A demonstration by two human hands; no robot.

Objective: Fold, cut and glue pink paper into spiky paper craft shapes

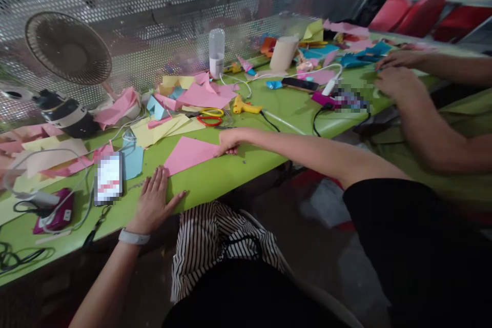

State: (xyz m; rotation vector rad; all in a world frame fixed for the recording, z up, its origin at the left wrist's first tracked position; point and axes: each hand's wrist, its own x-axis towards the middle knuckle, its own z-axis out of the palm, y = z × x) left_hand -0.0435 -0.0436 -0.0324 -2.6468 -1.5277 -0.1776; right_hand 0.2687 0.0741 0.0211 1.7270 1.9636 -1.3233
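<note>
A pink sheet of paper (191,155), shaped with slanted edges and a pointed top, lies on the green table. My left hand (155,199) rests flat with fingers spread, its fingertips touching the paper's lower left corner. At the opposite corner, my right hand (229,142) is closed, fingers curled onto the paper's edge. Just beyond the sheet are red-and-yellow-handled scissors (210,116) and a yellow glue gun (246,106). Yellow paper sheets (161,129) lie behind it to the left.
A phone (108,178) and a purple power strip (57,210) with cables lie left. Behind stand a fan (69,48), a dark bottle (67,113) and a humidifier-like white container (217,54). On the right, another person's hands (395,74) work near blue paper.
</note>
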